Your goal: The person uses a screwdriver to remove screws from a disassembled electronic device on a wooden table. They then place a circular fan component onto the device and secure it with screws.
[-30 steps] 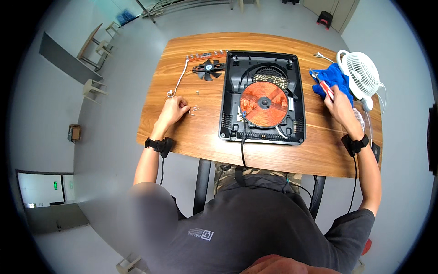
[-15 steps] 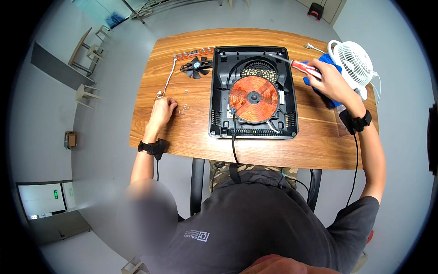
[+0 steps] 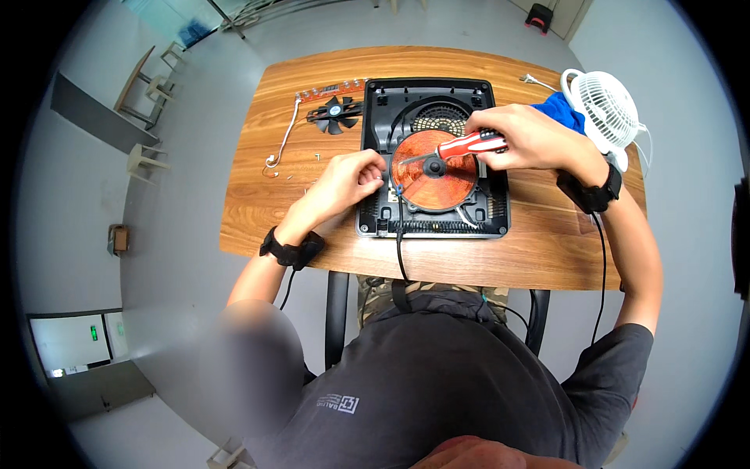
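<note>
Brown, wood-grained and broad, one table [image 3: 547, 250] spreads beneath the left hand [image 3: 348, 181] and the right hand [image 3: 531, 141]. Between them lies one open, rectangular black plastic casing [image 3: 384, 111]. Beyond the right hand stands one round white plastic desk fan [image 3: 609, 107], with one bright blue cloth [image 3: 564, 111] beside it. The left hand is half curled at the casing's left edge, thumb and forefinger close together; whether they pinch anything, I cannot tell. The right hand is closed in a firm grip. In the casing, between the hands, sits one flat, round copper-coloured coil [image 3: 437, 189]. Ahead of the left hand lie one loose black-bladed fan [image 3: 334, 112] and one narrow orange-red circuit strip [image 3: 330, 91]. The right hand grips one red-and-white-handled metal screwdriver [image 3: 461, 146], its shaft over the coil, pointing toward the left hand. Just beyond the left hand lie tiny metal pieces [image 3: 317, 157], too small to count.
</note>
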Demonstrator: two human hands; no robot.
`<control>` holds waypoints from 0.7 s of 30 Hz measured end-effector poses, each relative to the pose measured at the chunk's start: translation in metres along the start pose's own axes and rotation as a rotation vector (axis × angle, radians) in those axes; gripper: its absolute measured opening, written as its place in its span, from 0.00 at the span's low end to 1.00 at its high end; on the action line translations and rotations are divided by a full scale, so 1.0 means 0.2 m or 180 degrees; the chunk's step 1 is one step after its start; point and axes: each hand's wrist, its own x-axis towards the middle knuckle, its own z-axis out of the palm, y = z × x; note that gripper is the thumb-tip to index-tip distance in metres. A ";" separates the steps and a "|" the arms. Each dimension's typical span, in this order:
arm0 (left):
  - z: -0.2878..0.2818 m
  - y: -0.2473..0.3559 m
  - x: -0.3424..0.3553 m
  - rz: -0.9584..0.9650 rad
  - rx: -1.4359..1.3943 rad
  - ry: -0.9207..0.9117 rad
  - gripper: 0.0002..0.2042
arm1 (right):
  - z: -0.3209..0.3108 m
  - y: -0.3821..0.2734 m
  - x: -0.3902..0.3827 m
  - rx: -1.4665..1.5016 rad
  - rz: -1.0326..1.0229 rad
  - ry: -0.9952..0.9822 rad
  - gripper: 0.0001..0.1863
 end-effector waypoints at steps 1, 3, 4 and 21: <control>0.02 0.00 0.02 0.0114 0.0039 -0.0045 0.09 | 0.00 -0.01 0.01 -0.0027 -0.0090 -0.0051 0.18; 0.05 0.01 0.05 0.0126 -0.0059 -0.0122 0.09 | 0.01 -0.02 0.02 0.0102 -0.0138 -0.0051 0.17; 0.06 0.01 0.06 0.0105 -0.0075 -0.0164 0.09 | 0.02 -0.02 0.02 0.0093 -0.0134 -0.0082 0.17; 0.11 -0.01 0.07 0.0193 -0.0001 -0.0262 0.08 | 0.09 0.01 0.02 0.0053 -0.0173 -0.0205 0.14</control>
